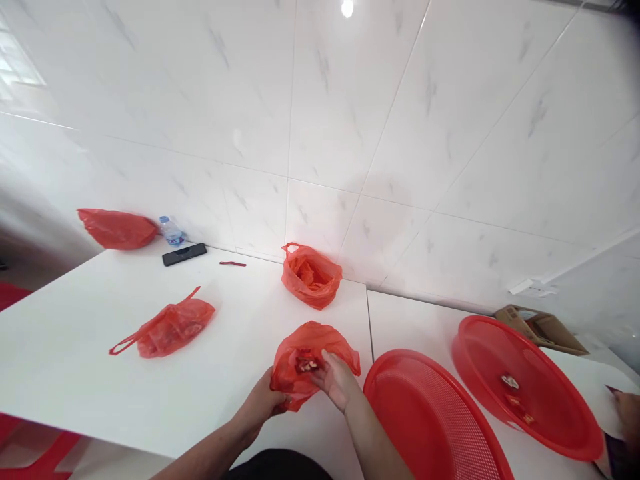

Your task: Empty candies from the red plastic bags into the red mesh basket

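A red plastic bag [327,335] is held over the white table in front of me, its mouth facing up. Small red-and-white pieces [307,363] show inside; I cannot tell their kind. My left hand [267,400] grips the bag's near left side, the thumb pressed on the plastic. My right hand [337,380] is at the right of the opening, with thumb and fingers closed around the rim next to the pieces. Some of its fingers are hidden. Just behind stands another red plastic bag [320,293], open at the top with crumpled red plastic inside.
A knotted red bag [173,333] lies left on the white table [75,353]. Farther back are another red bag [117,230], a water bottle [173,233], a phone [185,254] and a red strip [233,263]. Right are two red baskets [415,413], a cardboard box [565,333] and another person's hand [629,407].
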A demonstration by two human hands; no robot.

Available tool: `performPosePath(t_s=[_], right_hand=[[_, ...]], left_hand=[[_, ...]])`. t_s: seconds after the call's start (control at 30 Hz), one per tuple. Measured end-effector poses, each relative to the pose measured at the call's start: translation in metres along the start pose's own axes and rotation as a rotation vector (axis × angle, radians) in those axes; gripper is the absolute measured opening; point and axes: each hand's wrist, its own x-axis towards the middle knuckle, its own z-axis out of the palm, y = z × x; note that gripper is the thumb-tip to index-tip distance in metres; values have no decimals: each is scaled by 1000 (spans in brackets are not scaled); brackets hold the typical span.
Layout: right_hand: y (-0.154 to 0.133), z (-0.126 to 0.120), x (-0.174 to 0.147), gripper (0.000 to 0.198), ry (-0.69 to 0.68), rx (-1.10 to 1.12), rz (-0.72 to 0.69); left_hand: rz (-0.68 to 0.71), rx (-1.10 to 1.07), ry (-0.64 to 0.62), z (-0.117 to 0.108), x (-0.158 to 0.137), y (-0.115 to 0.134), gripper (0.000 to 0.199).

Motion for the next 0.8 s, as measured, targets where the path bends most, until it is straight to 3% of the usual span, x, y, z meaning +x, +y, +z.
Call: performPosePath(t_s=[0.07,0.13,0.23,0.3,0.37,0.43,0.47,0.57,0.67,0.8], right_hand=[[-10,-3,-5,41,59,-122,-42],[-22,-10,-15,39,157,-390,-136],[-32,-22,-27,39,389,-858,-413],[-31,-29,-28,50,538,-1100,-565],[-24,-35,-26,64,611,-1308,-587],[-18,-40,-23,65,621,-1445,-535],[-17,-41,-22,57,606,-1470,-515],[-23,-44,-25,4,546,-1407,-493],[-43,-42,-37,25,525,-1308,-460],[-74,-28,-65,30,391,-959,-463]], left_hand=[[-3,-15,6,-3,0,-1,58],[-5,-36,28,-6,-2,1,60],[3,-42,51,-8,-5,11,55],[16,-28,36,-7,-8,20,50],[35,-19,30,-6,-10,29,47],[57,-20,50,-5,-11,38,45],[67,-25,64,-5,-11,42,45],[87,-43,95,-7,-9,53,48],[130,-72,125,-12,-9,67,59],[213,-90,212,-19,-14,92,78]])
